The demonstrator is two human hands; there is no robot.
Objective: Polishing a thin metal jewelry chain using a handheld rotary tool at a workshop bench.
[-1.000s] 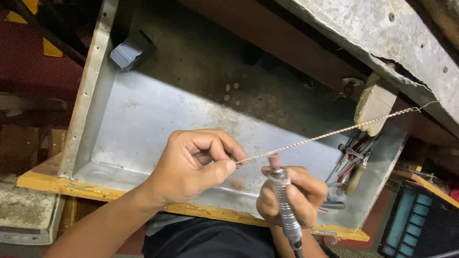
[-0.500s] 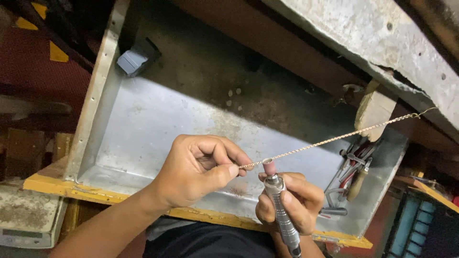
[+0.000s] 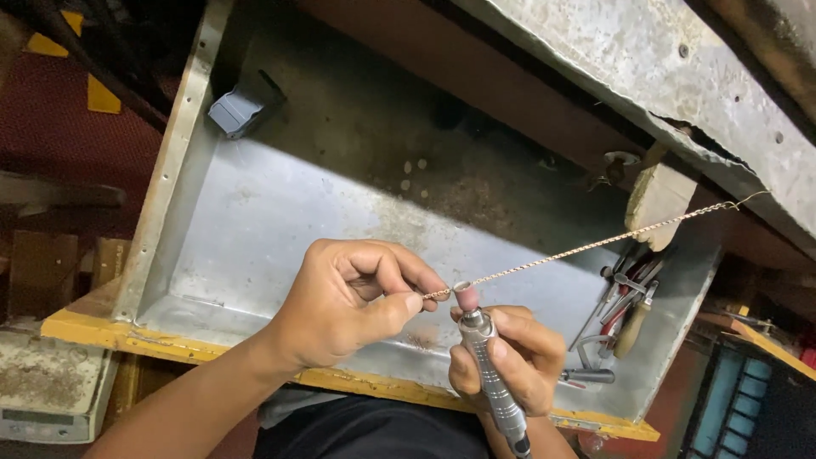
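A: Chain (image 3: 586,248)? Thin, light, limp; stretched taut over the metal tray (image 3: 255,221).
B: Left hand (image 3: 348,310) pinches its end; right hand (image 3: 510,361) wraps the rotary tool (image 3: 489,374). Grip near the tip.

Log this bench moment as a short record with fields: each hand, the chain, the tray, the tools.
left hand: pinches one end of the chain between thumb and fingers
right hand: grips a rotary tool, its pink tip up against the chain
chain: thin, pulled taut, far end hooked at the bench edge
tray: metal, dusty, yellow front rim
hand tools: pliers and cutters piled in the tray's right corner
wooden peg: juts out above the tools
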